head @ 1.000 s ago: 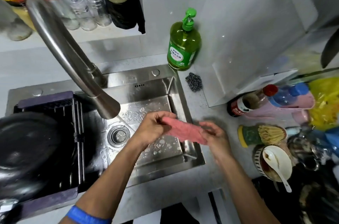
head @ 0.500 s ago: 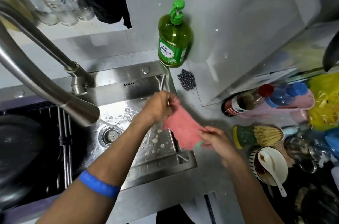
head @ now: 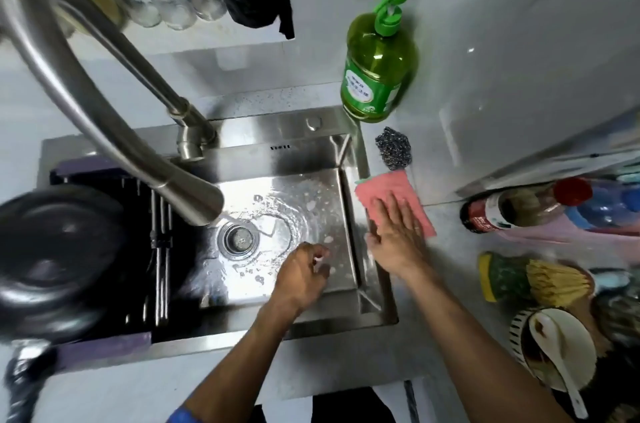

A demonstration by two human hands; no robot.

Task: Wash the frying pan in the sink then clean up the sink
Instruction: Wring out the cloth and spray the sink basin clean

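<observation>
Cramped little kitchen corner, grey counter [head: 450,215] wrapped around a steel sink [head: 277,132], with the tap [head: 114,132] running a thin stream near the drain [head: 239,238]. So the pink cloth [head: 391,190] has changed places: half a second back both hands were holding it up over the sink's right edge, and now it lies flat on the counter just right of the rim, just below the steel scrubber [head: 393,147]. The right hand [head: 394,232] rests on it with fingers straight and spread, pressing it down, not gripping. The left hand [head: 301,270] has let go and dropped into the basin near the water, fingers loosely curled; I can't tell if it's holding anything, looks like nothing. The frying pan [head: 59,256] sits on the dark rack [head: 104,343] over the left side of the sink, out of the water, so I'd guess the pan part is done and we're into sink cleanup. Water wasn't visibly running in the earlier shots, so my read is a rinse of the basin or the hands is next. Green soap bottle [head: 377,66] stands at the back corner.
</observation>
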